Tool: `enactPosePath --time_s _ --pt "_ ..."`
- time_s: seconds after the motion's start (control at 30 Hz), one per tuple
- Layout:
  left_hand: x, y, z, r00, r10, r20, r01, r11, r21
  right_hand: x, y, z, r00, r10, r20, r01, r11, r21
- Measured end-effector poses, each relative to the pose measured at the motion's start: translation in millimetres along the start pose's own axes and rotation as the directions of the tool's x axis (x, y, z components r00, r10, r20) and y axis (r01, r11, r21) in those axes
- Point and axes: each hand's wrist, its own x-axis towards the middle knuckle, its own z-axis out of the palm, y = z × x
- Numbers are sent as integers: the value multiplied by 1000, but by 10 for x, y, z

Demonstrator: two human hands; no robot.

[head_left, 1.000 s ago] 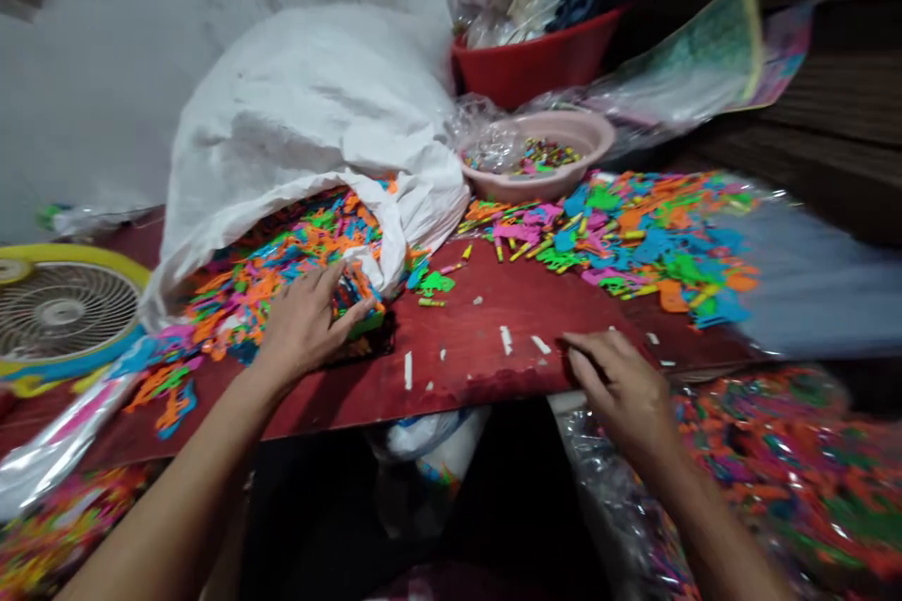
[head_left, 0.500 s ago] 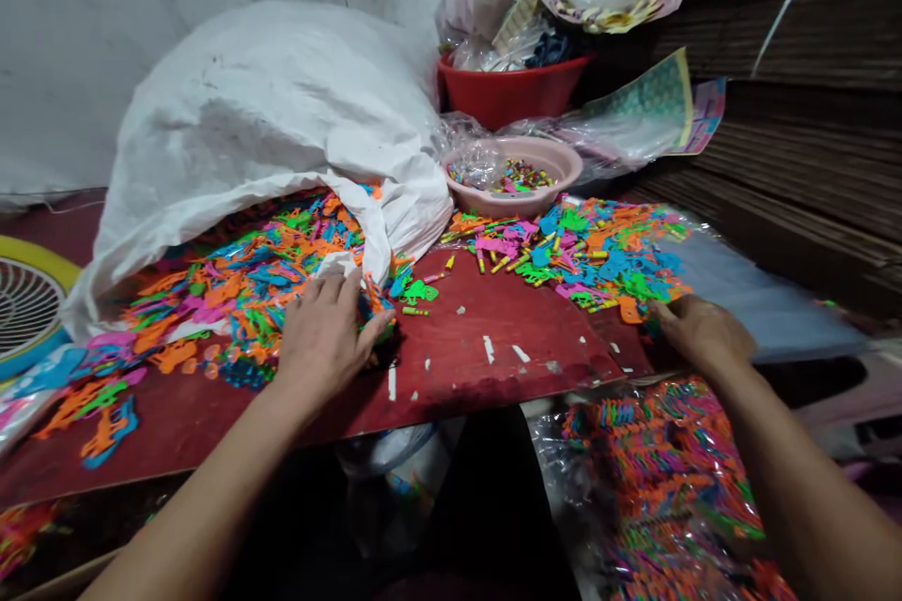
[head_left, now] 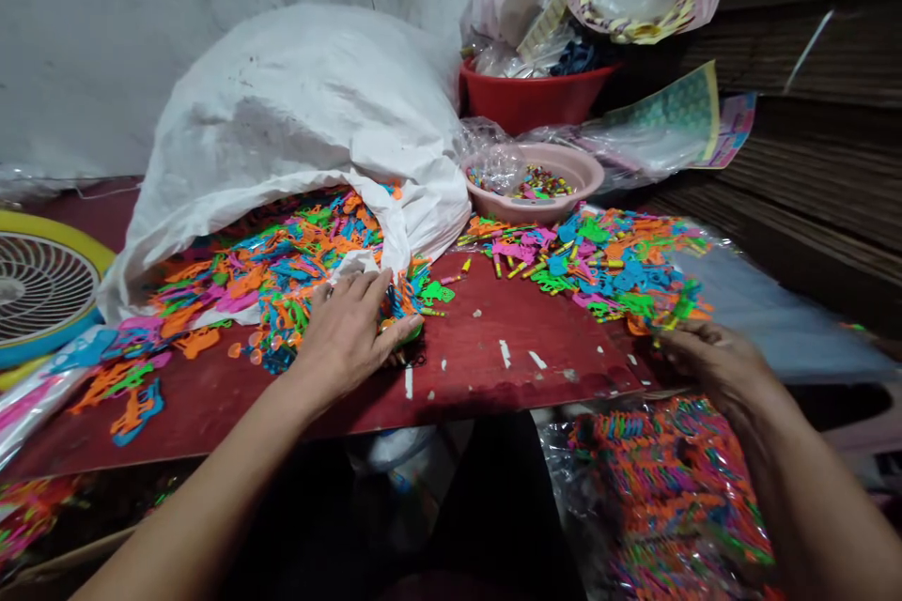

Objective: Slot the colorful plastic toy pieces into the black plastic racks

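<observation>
My left hand (head_left: 352, 329) rests, fingers stretched out and thumb apart, on a heap of flat plastic toy pieces (head_left: 282, 272) in orange, blue, green and pink. Pieces show between its thumb and index finger; what lies under the palm is hidden. The heap spills from the mouth of a big white sack (head_left: 282, 103). At the table's front right, my right hand (head_left: 719, 357) pinches a small green-and-yellow plastic piece (head_left: 680, 308). It is beside a second spread of mixed toy pieces (head_left: 620, 263) and small yellow-banded tubes (head_left: 518, 265).
On the red table (head_left: 465, 362) stands a pink basin (head_left: 536, 207) with small tubes and plastic film. Behind it is a red tub (head_left: 536, 99) of bags. A fan (head_left: 42, 291) stands left. Clear plastic sheets (head_left: 782, 310) lie right. Below is a bag of packed pieces (head_left: 676, 498).
My right hand has lifted slightly and turned, and the green-and-yellow piece now shows in its fingers. My left hand stays on the heap. The whole view has shifted a little.
</observation>
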Motion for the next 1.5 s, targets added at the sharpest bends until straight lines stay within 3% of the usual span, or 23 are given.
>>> enactPosePath --time_s 0.17,0.33,0.5,0.67,0.77,0.9,1.1,1.2,1.27,1.4,1.5 --pt "-7 16 -50 1000 -14 -15 13 999 -45 -432 -154 475 973 -12 230 -2 998 58" --pt "30 -58 -120 1000 -8 12 9 995 -103 -749 -280 1179 839 -68 540 -3 992 130" --pt "64 -115 -130 998 42 52 -36 992 -124 -1008 -362 1871 783 -118 611 64 992 110" --pt "44 -184 -131 994 91 68 -78 981 -176 -1170 -375 2289 793 -286 538 338 941 4" --pt "44 -241 -124 982 162 94 -145 975 -166 -1198 -322 2390 794 -296 531 395 915 -81" --pt "62 -235 -76 982 151 112 -138 984 -116 -1210 -288 2374 735 -306 606 429 901 -65" --pt "76 40 -64 994 -23 105 28 999 -45 -1228 -341 2231 709 -379 594 572 802 -171" --pt "103 121 -146 984 -87 159 97 993 -60 -1257 -341 2189 698 -373 612 582 793 -180" --pt "122 86 -215 975 -56 214 77 993 -90 -1282 -342 2181 711 -325 623 524 836 -161" --pt "116 -94 -257 968 79 238 -39 985 -166 -1330 -381 2245 837 -147 528 248 961 -126" --pt "86 -168 -189 971 91 220 -41 974 -221 -1360 -406 2360 844 -59 534 103 993 -52"
